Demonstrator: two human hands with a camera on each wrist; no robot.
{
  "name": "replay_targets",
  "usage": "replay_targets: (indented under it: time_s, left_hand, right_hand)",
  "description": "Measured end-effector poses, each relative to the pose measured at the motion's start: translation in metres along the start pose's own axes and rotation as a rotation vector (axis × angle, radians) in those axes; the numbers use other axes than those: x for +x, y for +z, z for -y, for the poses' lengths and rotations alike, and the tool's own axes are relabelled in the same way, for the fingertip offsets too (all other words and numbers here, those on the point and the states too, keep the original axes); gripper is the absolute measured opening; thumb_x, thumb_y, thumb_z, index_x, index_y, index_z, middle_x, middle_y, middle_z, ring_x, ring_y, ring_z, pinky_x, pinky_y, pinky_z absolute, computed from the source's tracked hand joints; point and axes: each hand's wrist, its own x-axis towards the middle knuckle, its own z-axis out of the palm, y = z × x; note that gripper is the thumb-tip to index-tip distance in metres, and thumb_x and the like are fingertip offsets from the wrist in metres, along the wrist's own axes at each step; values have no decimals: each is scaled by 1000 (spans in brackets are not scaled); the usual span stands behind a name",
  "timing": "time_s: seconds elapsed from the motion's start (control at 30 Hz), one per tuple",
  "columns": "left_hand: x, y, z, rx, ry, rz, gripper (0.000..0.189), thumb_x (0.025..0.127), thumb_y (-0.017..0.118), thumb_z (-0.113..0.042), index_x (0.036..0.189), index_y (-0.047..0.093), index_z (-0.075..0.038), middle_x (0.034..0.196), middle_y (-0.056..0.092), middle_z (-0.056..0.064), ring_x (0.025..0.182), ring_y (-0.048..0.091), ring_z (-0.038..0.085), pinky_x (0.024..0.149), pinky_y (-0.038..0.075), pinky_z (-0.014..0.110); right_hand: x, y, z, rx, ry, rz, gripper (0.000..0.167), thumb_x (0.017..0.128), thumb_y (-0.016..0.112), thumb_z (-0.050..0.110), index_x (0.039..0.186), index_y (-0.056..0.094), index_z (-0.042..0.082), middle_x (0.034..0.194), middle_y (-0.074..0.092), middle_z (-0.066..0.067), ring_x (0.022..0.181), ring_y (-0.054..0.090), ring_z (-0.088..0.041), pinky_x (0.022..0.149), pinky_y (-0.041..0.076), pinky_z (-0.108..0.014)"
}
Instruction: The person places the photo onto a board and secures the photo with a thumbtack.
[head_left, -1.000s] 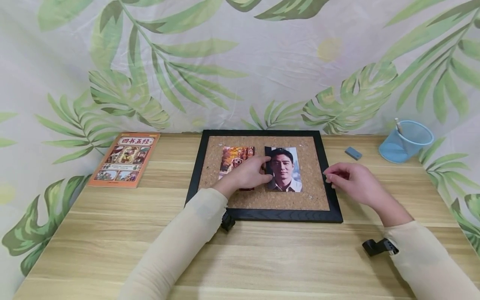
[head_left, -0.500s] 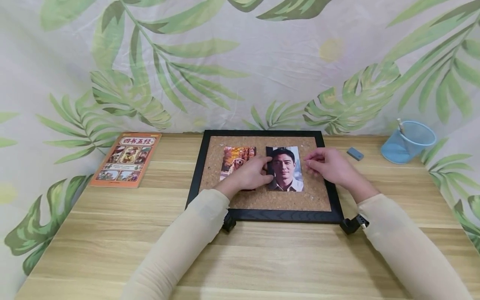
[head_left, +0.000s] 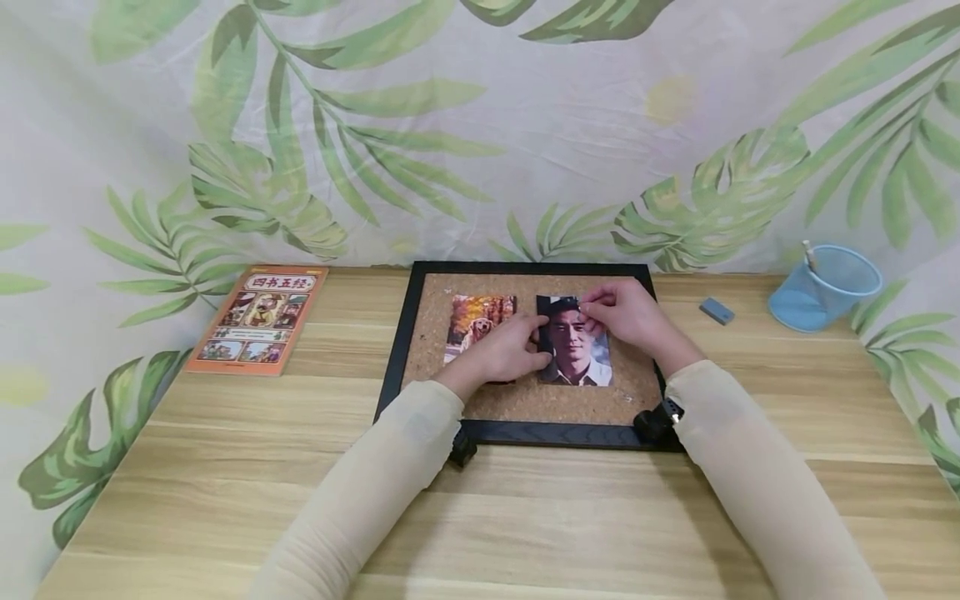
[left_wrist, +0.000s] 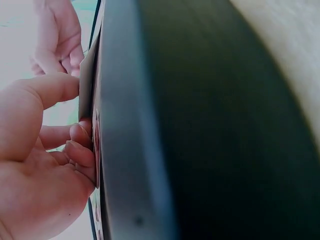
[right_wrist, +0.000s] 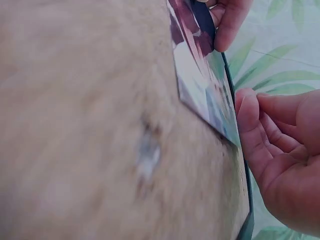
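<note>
A black-framed cork board (head_left: 555,410) lies on the wooden table with two photos on it. My left hand (head_left: 510,350) presses the left edge of the portrait photo (head_left: 576,358) with a spread thumb and forefinger. Its palm covers part of the dog photo (head_left: 480,310) beneath. In the left wrist view, a digit meets the portrait's lifted edge (left_wrist: 86,82). My right hand (head_left: 626,313) is at the portrait's upper part, pinching a small clear pushpin (head_left: 581,307) that the fingertips mostly hide. Seen from the right wrist, the thumb and forefinger tips (right_wrist: 247,107) meet close over the photo.
Small clear pins are stuck in the cork, one (head_left: 628,398) near its lower right corner. A blue eraser-like block (head_left: 717,311) and a blue mesh pen cup (head_left: 819,292) stand at the right. An orange book (head_left: 258,321) lies at the left. Behind hangs a leaf-patterned cloth (head_left: 555,125).
My right hand has moved left from the board's right frame, over the cork, to the portrait's upper part. The left hand has stayed at the portrait's left edge.
</note>
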Motion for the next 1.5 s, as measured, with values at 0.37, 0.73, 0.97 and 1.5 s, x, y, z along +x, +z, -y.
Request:
replay_targets:
  time_s: [0.37,0.73,0.97,1.5]
  left_hand:
    - [1,2,1,12,19,-1,66,103,69,-21,160,46,3,126,61,16,109,58,24,103,51,41]
    - [1,3,3,7,17,-9,66,103,68,-21,160,46,3,124,60,15,106,57,23,99,50,39]
    - [2,4,4,4,12,-14,66,103,68,-21,161,46,2,124,59,15,107,57,23,99,50,39]
    - [2,2,3,14,2,-2,66,104,68,-21,161,45,2,126,59,15,108,57,23,100,50,39]
  right_hand:
    - [29,8,3,-75,44,-14,18,109,61,7,113,72,-6,95,79,-17,65,67,-9,62,54,-23]
    - [46,10,11,-154,92,60,21,109,59,7,117,71,-8,87,75,-9,65,64,-8,62,52,-23]
    - [47,10,18,-169,150,61,22,109,60,9,117,72,-7,82,73,-3,63,62,-7,60,52,-23]
    - [47,8,21,-81,244,90,22,110,59,9,120,68,-9,71,67,-1,57,62,-8,57,51,-23]
